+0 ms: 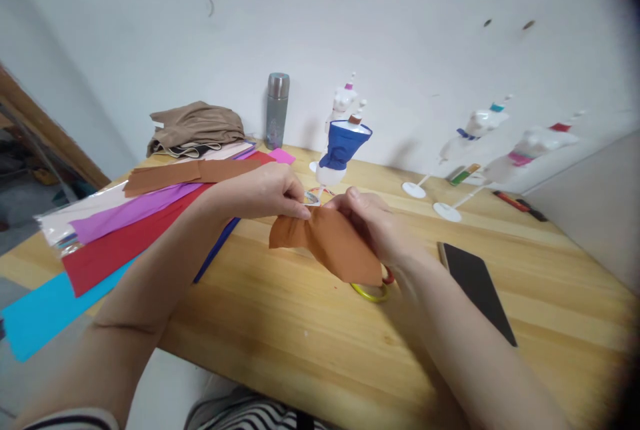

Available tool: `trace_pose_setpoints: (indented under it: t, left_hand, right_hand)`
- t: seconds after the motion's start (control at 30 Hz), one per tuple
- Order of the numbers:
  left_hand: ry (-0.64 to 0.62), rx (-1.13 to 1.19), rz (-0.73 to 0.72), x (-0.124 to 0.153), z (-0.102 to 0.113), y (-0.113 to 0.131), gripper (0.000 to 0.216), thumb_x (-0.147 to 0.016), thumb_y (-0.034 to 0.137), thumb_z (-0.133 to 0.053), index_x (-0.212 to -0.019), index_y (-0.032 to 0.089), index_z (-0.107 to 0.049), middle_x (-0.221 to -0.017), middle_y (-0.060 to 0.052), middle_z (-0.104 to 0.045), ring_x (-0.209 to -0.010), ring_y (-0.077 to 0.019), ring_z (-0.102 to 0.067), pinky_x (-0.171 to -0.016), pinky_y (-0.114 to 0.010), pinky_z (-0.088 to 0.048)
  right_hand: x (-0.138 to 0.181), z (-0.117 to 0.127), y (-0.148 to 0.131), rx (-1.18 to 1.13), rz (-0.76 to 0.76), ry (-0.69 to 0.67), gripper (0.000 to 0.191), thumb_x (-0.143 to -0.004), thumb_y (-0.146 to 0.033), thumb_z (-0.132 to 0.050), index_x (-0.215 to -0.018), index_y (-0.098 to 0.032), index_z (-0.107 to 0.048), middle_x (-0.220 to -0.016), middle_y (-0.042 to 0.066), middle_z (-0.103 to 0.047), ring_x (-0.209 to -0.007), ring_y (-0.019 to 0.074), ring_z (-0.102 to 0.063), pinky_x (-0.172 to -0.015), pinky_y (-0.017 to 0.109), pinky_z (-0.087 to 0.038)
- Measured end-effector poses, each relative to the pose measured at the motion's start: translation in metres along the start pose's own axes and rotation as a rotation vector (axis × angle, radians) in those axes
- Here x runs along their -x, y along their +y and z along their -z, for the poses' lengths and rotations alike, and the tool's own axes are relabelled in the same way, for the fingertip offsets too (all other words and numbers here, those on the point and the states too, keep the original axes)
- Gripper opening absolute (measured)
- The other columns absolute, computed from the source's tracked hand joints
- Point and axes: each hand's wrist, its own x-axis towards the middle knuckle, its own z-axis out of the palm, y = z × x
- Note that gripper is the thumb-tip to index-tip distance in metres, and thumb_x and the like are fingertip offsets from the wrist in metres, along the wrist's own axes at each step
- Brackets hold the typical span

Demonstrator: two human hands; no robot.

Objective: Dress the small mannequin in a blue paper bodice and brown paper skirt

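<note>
Between my two hands a piece of brown fabric [343, 243] is held up over the table, its upper edge gathered. My left hand [273, 190] pinches that edge between thumb and fingers. On the other side, my right hand [367, 220] grips the same cloth, with some fingers hidden behind it. Just beyond stands a small white mannequin [330, 175] wrapped in blue cloth [345, 143], a brown band at its neck. Scissors with yellow and red handles [373, 293] lie partly under the brown fabric.
Left on the wooden table [240, 330] lie strips of red [110, 253], cyan [60, 310] and brown cloth [175, 175], a folded brown garment [197, 125] and a flask [277, 110]. More mannequins [485, 122] stand behind. A black phone [475, 283] lies right.
</note>
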Motion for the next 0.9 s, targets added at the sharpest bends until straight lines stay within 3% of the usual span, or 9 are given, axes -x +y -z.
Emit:
trace_pose_setpoints:
  t: [0.17,0.37,0.57,0.9]
  left_hand:
    - [-0.016,0.014,0.001,0.000,0.000,-0.002,0.037,-0.081,0.035,-0.060,-0.054,0.017,-0.043,-0.054,0.006,-0.028,-0.051,-0.0070,-0.026,-0.051,-0.026,-0.018]
    - [-0.007,0.024,-0.011,-0.002,-0.002,-0.001,0.038,-0.081,0.033,-0.060,-0.052,0.018,-0.040,-0.053,0.007,-0.026,-0.050,-0.0063,-0.023,-0.049,-0.026,-0.017]
    - [0.033,-0.002,-0.014,-0.002,-0.002,0.001,0.038,-0.080,0.032,-0.061,-0.051,0.017,-0.041,-0.053,0.007,-0.028,-0.051,-0.0063,-0.024,-0.050,-0.025,-0.017]
    - [0.053,-0.010,-0.073,-0.002,-0.003,-0.002,0.040,-0.080,0.033,-0.059,-0.052,0.018,-0.035,-0.055,0.007,-0.024,-0.052,-0.0066,-0.022,-0.052,-0.025,-0.017]
  right_hand:
    - [-0.002,0.002,0.004,-0.056,-0.023,-0.069,0.061,-0.080,-0.081,-0.048,-0.074,-0.022,-0.064,-0.069,0.007,-0.064,-0.063,0.0214,-0.059,-0.056,0.033,-0.043]
    - [0.002,-0.003,-0.004,0.126,0.036,-0.062,0.041,-0.066,-0.057,-0.076,-0.078,-0.019,-0.068,-0.068,0.003,-0.063,-0.059,0.0151,-0.051,-0.056,0.029,-0.038]
    - [0.004,-0.010,-0.008,0.158,0.096,-0.031,0.027,-0.069,-0.046,-0.073,-0.076,-0.020,-0.067,-0.071,0.002,-0.064,-0.061,0.0148,-0.052,-0.056,0.028,-0.039]
    - [0.002,-0.008,-0.005,0.234,0.206,0.008,0.026,-0.076,-0.045,-0.070,-0.071,-0.020,-0.064,-0.066,0.001,-0.059,-0.058,0.0136,-0.049,-0.053,0.028,-0.038]
